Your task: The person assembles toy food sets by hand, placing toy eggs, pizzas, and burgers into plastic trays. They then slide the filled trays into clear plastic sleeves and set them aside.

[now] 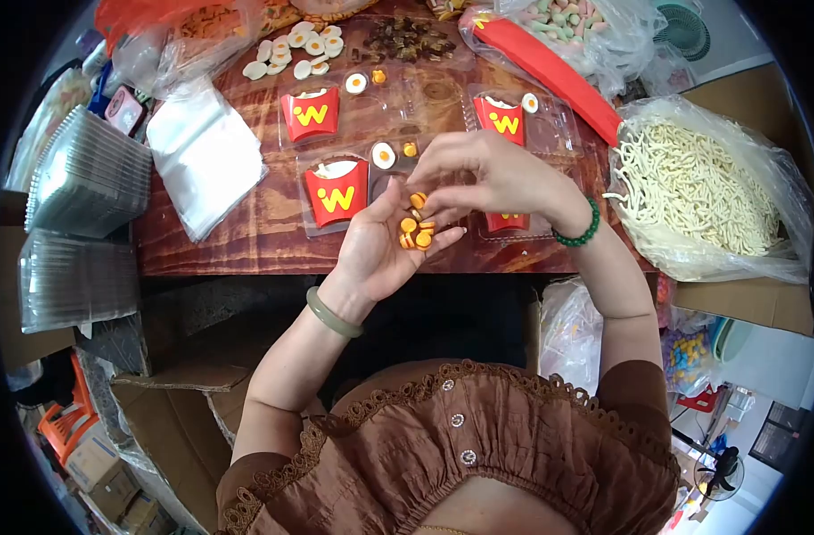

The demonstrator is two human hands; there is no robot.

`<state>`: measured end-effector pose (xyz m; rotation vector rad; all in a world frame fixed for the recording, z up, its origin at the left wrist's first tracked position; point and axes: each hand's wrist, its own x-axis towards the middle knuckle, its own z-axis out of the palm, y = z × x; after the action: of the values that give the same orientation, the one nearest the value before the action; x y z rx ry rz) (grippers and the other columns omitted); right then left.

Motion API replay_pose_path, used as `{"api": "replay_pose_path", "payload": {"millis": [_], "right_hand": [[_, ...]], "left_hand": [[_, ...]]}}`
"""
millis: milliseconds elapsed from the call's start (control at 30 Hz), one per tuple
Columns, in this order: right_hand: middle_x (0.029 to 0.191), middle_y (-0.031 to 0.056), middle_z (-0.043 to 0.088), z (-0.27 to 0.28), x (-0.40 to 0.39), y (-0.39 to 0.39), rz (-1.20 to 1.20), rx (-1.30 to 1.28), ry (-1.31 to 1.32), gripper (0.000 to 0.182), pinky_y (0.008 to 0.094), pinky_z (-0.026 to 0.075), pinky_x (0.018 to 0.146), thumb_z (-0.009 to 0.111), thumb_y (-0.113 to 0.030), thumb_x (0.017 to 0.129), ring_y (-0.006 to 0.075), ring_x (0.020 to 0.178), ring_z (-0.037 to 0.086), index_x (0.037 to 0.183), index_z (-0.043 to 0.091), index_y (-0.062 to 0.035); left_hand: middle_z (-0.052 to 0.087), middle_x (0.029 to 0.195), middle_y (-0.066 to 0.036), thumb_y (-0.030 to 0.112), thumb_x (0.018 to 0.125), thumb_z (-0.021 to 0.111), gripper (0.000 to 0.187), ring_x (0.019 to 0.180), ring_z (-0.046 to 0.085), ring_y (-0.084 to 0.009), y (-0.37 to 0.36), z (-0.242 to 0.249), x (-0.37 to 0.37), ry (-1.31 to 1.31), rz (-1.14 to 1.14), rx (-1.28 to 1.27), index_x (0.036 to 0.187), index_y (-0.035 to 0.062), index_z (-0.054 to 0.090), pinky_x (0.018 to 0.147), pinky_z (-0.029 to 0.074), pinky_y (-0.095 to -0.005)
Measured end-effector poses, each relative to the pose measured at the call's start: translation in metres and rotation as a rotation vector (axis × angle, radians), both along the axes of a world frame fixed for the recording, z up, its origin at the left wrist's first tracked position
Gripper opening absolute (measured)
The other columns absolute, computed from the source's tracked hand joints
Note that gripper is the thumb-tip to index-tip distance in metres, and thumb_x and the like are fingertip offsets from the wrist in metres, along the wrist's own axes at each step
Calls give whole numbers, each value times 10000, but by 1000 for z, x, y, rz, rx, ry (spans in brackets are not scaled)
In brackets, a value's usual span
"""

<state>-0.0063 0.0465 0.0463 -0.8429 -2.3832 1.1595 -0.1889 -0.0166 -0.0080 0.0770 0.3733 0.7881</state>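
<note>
My left hand is turned palm up, cupping several small orange-and-yellow burger-shaped gummies. Over it hovers my right hand, thumb and curled fingers apart, with the fingertips close above the gummies. Beyond my hands lie clear plastic trays. Red paper fries boxes with a yellow mark stand in them, one at the front left and one at the back left. A fried-egg gummy and a burger gummy sit beside the front left box. Part of the right tray is behind my right hand.
Loose egg gummies and brown cola-type pieces lie at the back. Clear bags and stacked plastic trays are at left. A bag of pale strand-shaped candy in a carton and a long red strip are right.
</note>
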Motion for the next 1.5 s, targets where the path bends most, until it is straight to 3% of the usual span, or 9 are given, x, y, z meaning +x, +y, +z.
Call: {"api": "replay_pose_path", "payload": {"millis": [433,633,800,933,1067,1167,1300,1400,1500], "right_hand": [[790,106,597,14,72,-43,-31,91,-23,142,363,474,640,660,-100,762,275,755,589,870,628,-13],[721,40,603,0,139,-12,-703,125,-26,136,224,420,521,701,-123,770,80,580,529,802,633,-10],[696,119,626,-57,182,70,-847,551,-243,233,310,483,578,721,-199,776,195,631,612,822,638,14],[828,192,660,-71,182,83,-790,344,-362,199,412,497,721,680,-200,779,344,801,634,832,684,-8],[867,191,664,-73,183,87,-752,400,-404,177,416,501,720,662,-175,792,343,811,634,859,697,-14],[797,133,666,-56,175,78,-792,376,-395,192,330,505,686,676,-176,810,237,775,657,916,687,-16],[824,26,656,-13,147,20,-519,-25,183,213,209,467,654,708,-150,814,52,774,605,990,679,-35],[861,33,657,16,122,-16,-286,184,-57,208,236,498,667,711,-58,781,90,743,609,976,664,-4],[822,31,641,7,131,-17,-525,-60,106,223,213,480,594,685,-70,784,62,662,569,994,647,-3]], "left_hand": [[560,1115,-126,437,1015,195,520,954,594,-233,22,4,79,-122,-365,-67,1210,30,453,792,539,-352],[594,1118,-155,253,1011,341,315,1048,598,-321,27,13,104,154,-395,-51,1120,21,524,791,536,-336],[581,1144,-164,203,998,363,268,1041,600,-315,36,16,118,154,-338,-84,1108,13,517,818,530,-377],[539,1202,-181,175,986,393,260,1073,579,-323,48,11,114,124,-299,-90,1149,-2,490,877,514,-399],[460,1286,-209,118,975,407,299,1162,510,-356,58,6,119,18,-200,-48,1238,-23,428,964,464,-434],[442,1301,-218,105,976,400,323,1214,463,-370,61,3,122,-72,-171,-68,1269,-30,403,985,447,-444],[446,1304,-202,126,988,376,338,1231,450,-333,67,4,121,-91,-122,-18,1288,-28,400,1001,433,-416],[475,1272,-138,144,996,355,360,1159,483,-228,68,11,131,31,-93,98,1312,-23,398,1015,407,-359],[461,1274,-140,137,997,340,371,1204,452,-230,62,29,143,123,-120,184,1325,-32,380,1035,384,-373]]}}
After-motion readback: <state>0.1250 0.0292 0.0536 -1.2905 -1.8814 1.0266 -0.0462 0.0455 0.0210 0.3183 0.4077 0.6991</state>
